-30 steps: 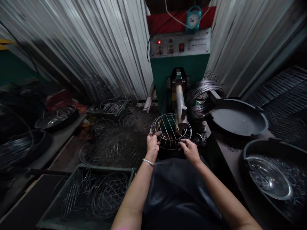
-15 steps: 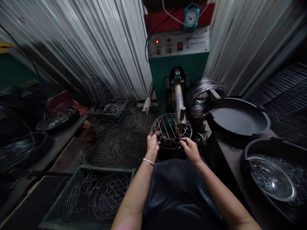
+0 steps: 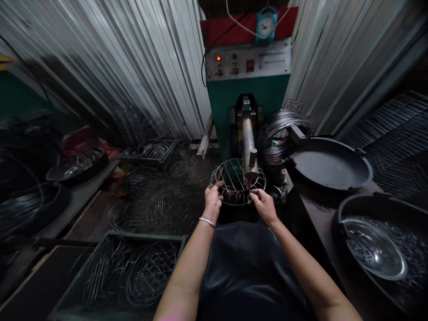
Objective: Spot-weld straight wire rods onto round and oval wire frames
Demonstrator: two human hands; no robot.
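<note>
Wire basket [image 3: 234, 192]: round, silvery, straight bars across its hoop; beneath the machine arm [image 3: 248, 142].
Left hand [image 3: 213, 199]: fingers closed on its left rim.
Right hand [image 3: 264, 205]: fingertips nearly together at near-right edge; grip unclear.

The arm [image 3: 248, 138] of the machine [image 3: 219, 96] hides part of the cage [image 3: 234, 177] before it. Left of the machine, the crate [image 3: 150, 234] is cut off; right, the tub [image 3: 335, 234] and rack [image 3: 397, 129]. Atop it, the clock [image 3: 266, 27] has illegible numerals.
</note>
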